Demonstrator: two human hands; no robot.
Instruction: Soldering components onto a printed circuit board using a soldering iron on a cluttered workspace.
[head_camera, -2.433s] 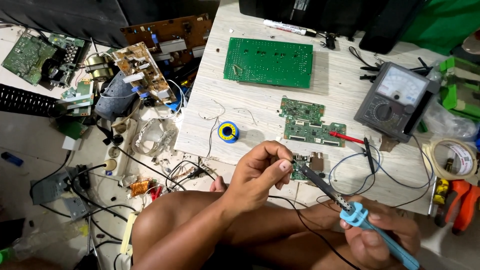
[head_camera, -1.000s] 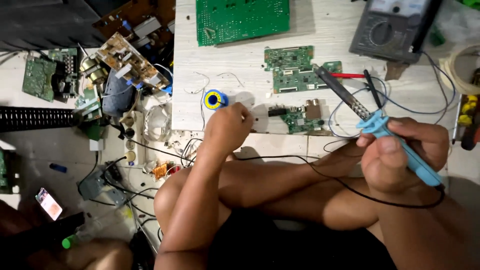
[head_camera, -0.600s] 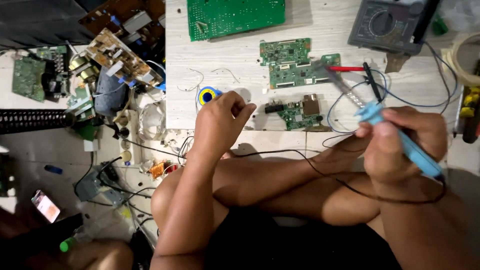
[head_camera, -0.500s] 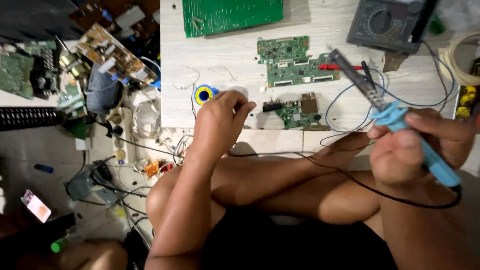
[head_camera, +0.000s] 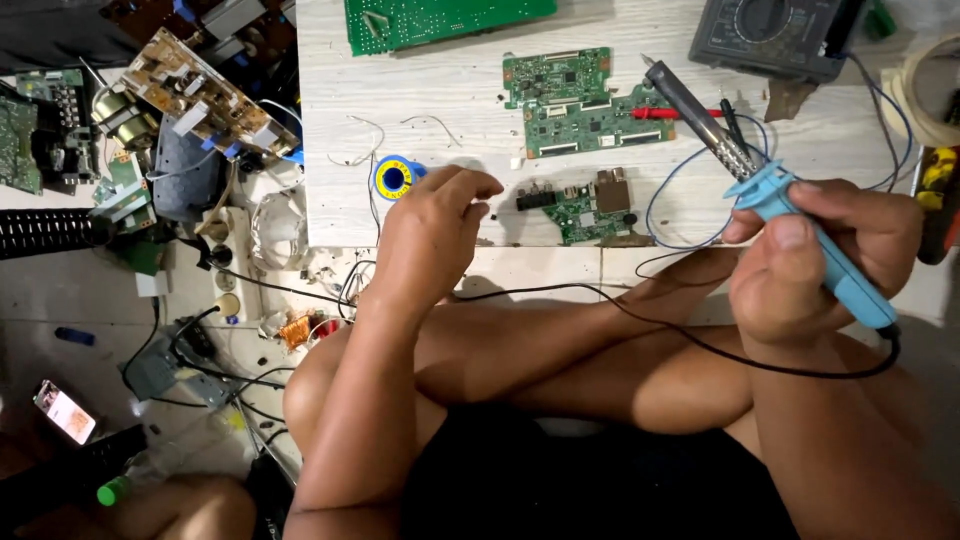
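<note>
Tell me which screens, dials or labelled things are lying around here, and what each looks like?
Multimeter: top right of the white board, dark grey box with a pale, curved dial window.
Phone: on the floor at lower left, small rectangle with a lit pinkish screen.
Solder spool: beside the left hand, a round blue reel with a yellow label face.
The right hand holds a blue soldering iron, which carries no label that shows.

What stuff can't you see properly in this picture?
- Head view: the left hand covers part of the blue-and-yellow solder spool; whether its fingers pinch the wire is hidden.
- The large green board and the grey meter are cut off by the top edge.
- The tiny parts on the small circuit board are too small to tell.
- The right hand hides the middle of the blue soldering iron.
</note>
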